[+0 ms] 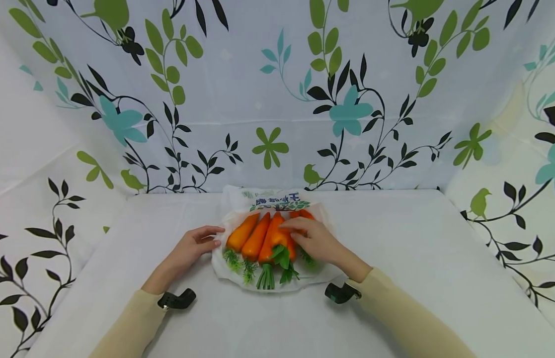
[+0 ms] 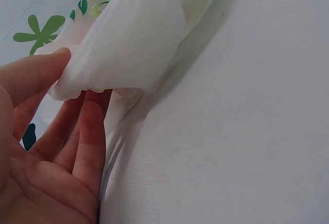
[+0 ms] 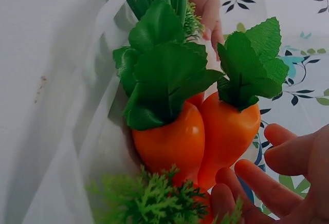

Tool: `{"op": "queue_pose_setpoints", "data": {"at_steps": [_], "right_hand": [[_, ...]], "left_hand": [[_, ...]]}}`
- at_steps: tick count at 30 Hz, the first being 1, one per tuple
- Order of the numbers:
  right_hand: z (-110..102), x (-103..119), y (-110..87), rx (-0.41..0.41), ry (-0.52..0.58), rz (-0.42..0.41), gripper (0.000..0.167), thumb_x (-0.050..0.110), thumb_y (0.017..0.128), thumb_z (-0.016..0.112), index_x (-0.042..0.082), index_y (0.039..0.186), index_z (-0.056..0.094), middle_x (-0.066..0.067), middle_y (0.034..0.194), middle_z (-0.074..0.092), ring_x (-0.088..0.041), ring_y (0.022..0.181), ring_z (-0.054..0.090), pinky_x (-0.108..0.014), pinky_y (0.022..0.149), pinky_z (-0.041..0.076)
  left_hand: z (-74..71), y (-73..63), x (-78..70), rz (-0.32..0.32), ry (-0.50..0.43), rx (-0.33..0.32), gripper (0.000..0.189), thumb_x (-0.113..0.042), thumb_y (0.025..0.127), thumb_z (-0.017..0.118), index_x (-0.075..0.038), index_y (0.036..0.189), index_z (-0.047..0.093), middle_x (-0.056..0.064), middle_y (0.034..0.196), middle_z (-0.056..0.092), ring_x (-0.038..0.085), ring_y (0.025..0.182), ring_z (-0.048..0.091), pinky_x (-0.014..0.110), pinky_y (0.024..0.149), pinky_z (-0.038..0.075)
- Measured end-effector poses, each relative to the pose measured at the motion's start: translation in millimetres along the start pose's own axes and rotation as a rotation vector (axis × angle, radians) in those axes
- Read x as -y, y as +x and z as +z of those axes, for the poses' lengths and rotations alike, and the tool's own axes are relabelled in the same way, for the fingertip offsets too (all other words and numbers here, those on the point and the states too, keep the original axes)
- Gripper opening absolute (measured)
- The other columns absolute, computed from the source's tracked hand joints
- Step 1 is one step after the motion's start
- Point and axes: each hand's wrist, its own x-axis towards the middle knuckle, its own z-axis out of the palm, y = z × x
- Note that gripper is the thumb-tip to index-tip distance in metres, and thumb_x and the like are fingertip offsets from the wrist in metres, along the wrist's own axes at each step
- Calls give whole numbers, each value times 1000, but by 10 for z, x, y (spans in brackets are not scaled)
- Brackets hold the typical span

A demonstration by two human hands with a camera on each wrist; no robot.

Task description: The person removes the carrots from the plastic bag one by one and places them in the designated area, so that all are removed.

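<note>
Pinching the left edge of the white bag [image 2: 128, 44] between thumb and fingers: left hand [image 1: 191, 251]. The right hand [image 1: 316, 239], loosely bent and gripping nothing, reaches over the right-hand carrots; contact cannot be confirmed. The orange carrots [image 1: 257, 238] lie within the bag's outline, tips far, leafy tops near, upon the white table [image 1: 411, 248]. Probable faults: a sharp leftward tug could tear the thin edge; a right-hand nudge could roll carrots outward.
</note>
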Motion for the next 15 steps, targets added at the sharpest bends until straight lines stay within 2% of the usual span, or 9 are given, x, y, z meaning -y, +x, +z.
{"op": "queue_pose_setpoints", "data": {"at_steps": [7, 11, 15], "right_hand": [[-3, 104, 46, 43, -46, 47, 34, 5, 100, 52, 14, 128, 69, -8, 135, 60, -29, 131, 49, -48, 107, 41], [30, 137, 75, 65, -55, 68, 31, 18, 102, 54, 13, 129, 68, -14, 140, 55, -32, 133, 46, -51, 108, 38], [64, 177, 92, 65, -69, 94, 36, 31, 101, 58, 13, 131, 67, -17, 143, 50, -35, 132, 45, -52, 107, 38]], "left_hand": [[11, 29, -2, 2, -69, 7, 45, -9, 92, 71, 5, 133, 57, 15, 128, 61, 14, 103, 66, 28, 86, 55], [16, 27, -13, 7, -100, 1, 45, -5, 92, 71, 8, 132, 56, 11, 126, 62, 13, 102, 66, 27, 86, 55], [16, 39, -16, 10, -110, 5, 45, -4, 92, 70, 10, 132, 54, 13, 127, 61, 12, 102, 65, 26, 87, 54]]}}
